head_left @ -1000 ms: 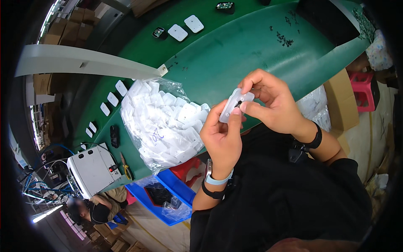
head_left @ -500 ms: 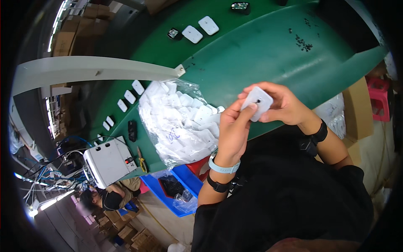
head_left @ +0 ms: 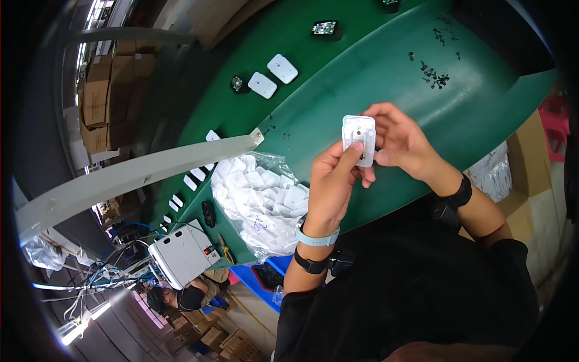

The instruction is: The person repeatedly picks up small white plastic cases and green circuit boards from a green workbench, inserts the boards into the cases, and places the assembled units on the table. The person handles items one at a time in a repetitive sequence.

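A white plastic cover (head_left: 366, 136), rectangular with rounded corners, stands tilted above the green bench with its hollow, ribbed side showing. My left hand (head_left: 333, 181) grips its lower part, thumb pressed on the inside and fingers behind. Beside its right edge is my right hand (head_left: 405, 142), with thumb and index finger spread apart; whether the fingertips touch the cover, I cannot tell. Left of my left hand lies an open clear plastic bag (head_left: 260, 238) full of similar white covers.
Small black screws (head_left: 434, 76) lie scattered on the green mat (head_left: 338, 96). White covers (head_left: 263, 85) and dark housings with circuit boards (head_left: 324, 28) sit on the far strip. A pale metal bar (head_left: 151, 172) spans the left, near a white machine box (head_left: 184, 253) and pliers (head_left: 226, 248).
The cover has been turned from its smooth outer face to its hollow inner side. My right hand's fingers have spread away from it. The view has shifted, moving the bench scene.
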The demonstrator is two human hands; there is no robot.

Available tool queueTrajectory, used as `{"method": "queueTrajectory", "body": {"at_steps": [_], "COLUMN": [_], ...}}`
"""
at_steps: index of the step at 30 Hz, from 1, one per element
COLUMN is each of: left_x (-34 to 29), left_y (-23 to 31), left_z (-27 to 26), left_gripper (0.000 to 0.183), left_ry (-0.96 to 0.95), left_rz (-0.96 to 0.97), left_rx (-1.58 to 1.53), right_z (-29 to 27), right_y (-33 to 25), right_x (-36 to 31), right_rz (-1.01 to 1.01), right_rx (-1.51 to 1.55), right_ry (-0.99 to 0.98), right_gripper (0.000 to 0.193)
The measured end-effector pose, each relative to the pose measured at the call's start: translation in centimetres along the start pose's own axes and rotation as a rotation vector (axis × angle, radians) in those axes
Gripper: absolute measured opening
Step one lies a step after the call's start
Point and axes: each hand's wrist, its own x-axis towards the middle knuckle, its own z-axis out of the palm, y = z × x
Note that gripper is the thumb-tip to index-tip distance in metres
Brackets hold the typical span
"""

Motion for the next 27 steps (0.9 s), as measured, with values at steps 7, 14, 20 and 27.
{"method": "queueTrajectory", "body": {"at_steps": [7, 14, 20, 27], "left_x": [0.2, -1.3, -4.1, -7.8], "left_y": [-1.6, -2.1, -2.5, -3.7], "left_z": [2.7, 3.2, 3.1, 2.7], "left_gripper": [0.022, 0.021, 0.023, 0.021], "left_ry": [0.157, 0.198, 0.097, 0.043], "left_rz": [0.151, 0.295, 0.359, 0.407], "left_rx": [0.076, 0.146, 0.047, 0.145], "right_z": [1.3, 2.1, 3.9, 5.3], "right_y": [-3.8, -4.0, -4.6, -5.3], "right_x": [-1.1, -1.4, -2.8, -3.9], "right_rz": [-0.466, -0.748, -0.834, -0.818], "right_rx": [-1.007, -1.229, -1.294, -1.333], "right_ry": [0.103, -0.011, -0.029, -0.053], "right_gripper": [0.029, 0.027, 0.025, 0.024]}}
